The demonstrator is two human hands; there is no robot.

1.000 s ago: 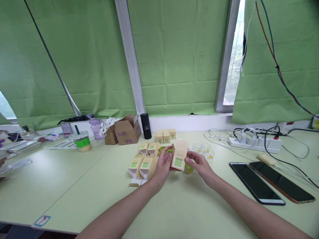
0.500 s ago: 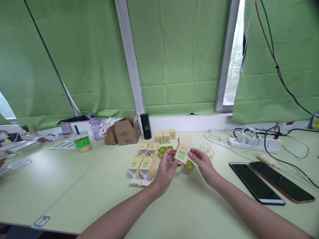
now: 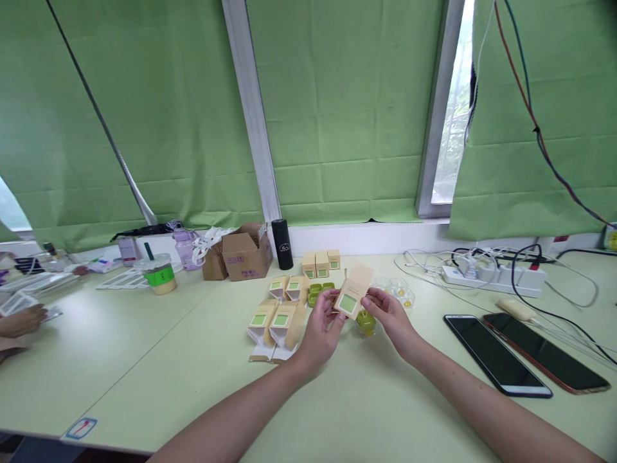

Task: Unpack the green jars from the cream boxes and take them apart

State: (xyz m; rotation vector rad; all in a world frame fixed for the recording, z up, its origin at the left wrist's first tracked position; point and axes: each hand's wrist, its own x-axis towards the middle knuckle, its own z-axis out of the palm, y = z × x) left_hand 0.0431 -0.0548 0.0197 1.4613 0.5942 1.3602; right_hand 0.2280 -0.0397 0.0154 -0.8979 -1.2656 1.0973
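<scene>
Between my two hands is a small beige cardboard box (image 3: 355, 286) with a green square on its front and its top flap standing up. My left hand (image 3: 324, 328) grips its left side, fingers partly behind it. My right hand (image 3: 391, 316) pinches its right edge with thumb and fingers. Just below the box, a green item in a clear plastic holder (image 3: 367, 323) rests on the table. Left of my hands stand several open beige boxes (image 3: 284, 321) with green squares. Several small green pieces (image 3: 314, 292) sit behind my left hand, partly hidden.
Closed small boxes (image 3: 321, 263) stand at the back beside a black cylinder (image 3: 282, 244) and a brown carton (image 3: 247, 254). A clear plastic tray (image 3: 398, 289) lies behind my right hand. Two phones (image 3: 496, 354) and a power strip (image 3: 494, 280) are right. Another person's hand (image 3: 22, 321) is far left.
The beige box has tilted slightly and shifted a little to the left in my hands. At the far left, another person's hand has come into view.
</scene>
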